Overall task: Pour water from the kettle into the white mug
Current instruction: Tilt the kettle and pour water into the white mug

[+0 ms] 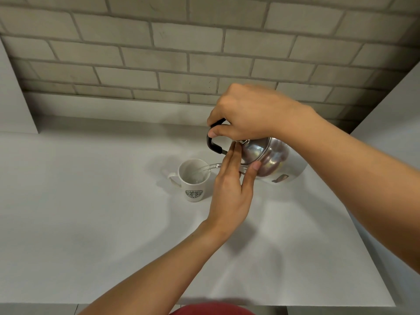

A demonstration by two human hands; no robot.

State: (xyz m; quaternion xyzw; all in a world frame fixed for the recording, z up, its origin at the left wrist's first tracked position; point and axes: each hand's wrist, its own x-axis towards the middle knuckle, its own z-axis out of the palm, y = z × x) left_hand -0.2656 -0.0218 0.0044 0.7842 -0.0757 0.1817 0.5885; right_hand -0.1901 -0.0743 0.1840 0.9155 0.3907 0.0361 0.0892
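A steel kettle with a black handle is tipped to the left above the counter. My right hand is shut on that handle from above. My left hand lies flat against the kettle's lid and front, fingers straight, thumb on the body. A clear stream of water runs from the spout into the white mug, which stands upright to the kettle's left with its handle pointing left and a round logo facing me. The spout is mostly hidden behind my left fingers.
The white counter runs back to a low ledge under a grey brick wall. White side panels stand at the far left and right. The counter's front edge is near the bottom, with a red garment below it.
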